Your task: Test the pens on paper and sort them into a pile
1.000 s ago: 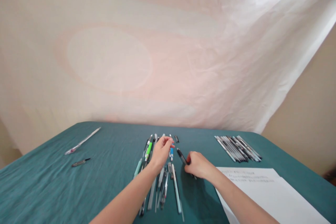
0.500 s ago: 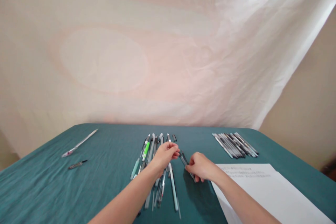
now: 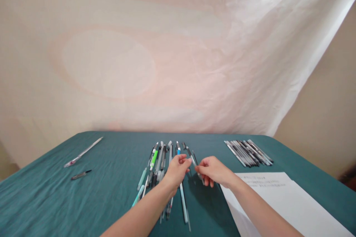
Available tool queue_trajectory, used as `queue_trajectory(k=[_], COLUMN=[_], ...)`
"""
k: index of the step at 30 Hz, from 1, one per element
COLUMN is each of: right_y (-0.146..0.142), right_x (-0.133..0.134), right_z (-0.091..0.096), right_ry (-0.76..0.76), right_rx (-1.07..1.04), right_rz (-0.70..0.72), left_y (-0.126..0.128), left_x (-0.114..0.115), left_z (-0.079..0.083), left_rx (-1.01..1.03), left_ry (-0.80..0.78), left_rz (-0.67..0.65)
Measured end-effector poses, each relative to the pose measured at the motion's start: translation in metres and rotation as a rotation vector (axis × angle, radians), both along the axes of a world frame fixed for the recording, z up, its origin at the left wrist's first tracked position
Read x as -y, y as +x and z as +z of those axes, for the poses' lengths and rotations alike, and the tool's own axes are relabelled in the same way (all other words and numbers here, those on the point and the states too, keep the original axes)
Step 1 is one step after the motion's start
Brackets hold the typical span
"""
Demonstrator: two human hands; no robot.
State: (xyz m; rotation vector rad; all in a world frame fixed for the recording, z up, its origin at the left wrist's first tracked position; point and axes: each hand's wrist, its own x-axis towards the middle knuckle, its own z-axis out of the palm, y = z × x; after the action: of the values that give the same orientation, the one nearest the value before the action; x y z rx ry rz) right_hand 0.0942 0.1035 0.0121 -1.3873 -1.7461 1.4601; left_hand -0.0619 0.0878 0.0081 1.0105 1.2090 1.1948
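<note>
Head view: both hands meet above the table.
Right hand: pinches dark pen.
Left hand: fingertips closed on its upper end.

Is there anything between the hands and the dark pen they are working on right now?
Nothing visible is. The right hand holds the dark pen above the green tablecloth, and the left hand has its fingertips at the pen. The pile of pens lies below and to the left.
</note>
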Motion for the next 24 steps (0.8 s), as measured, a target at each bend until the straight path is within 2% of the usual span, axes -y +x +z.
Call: queue_trajectory(k=[8, 11, 17, 21, 24], right_y=[-0.008, 0.002, 0.022, 0.023, 0.02], right_x=[0.01, 0.006, 0.005, 0.014, 0.019], right_z=[0.008, 0.018, 0.057, 0.072, 0.075], right_ry=[0.039, 0.079, 0.381, 0.431, 0.447], right_rx=[-0.045, -0.098, -0.32, -0.329, -0.311], right_rz=[0.13, 0.086, -0.208, -0.2, -0.175], left_y=[0.001, 0.002, 0.009, 0.013, 0.013], left_x=[-0.002, 0.001, 0.013, 0.021, 0.023], left_z=[-0.002, 0.002, 0.007, 0.013, 0.013], left_rx=[0.131, 0.147, -0.126, -0.312, -0.353], left_ry=[0.041, 0.057, 0.271, 0.365, 0.396], left_rz=[-0.2, -0.226, -0.278, -0.272, -0.281])
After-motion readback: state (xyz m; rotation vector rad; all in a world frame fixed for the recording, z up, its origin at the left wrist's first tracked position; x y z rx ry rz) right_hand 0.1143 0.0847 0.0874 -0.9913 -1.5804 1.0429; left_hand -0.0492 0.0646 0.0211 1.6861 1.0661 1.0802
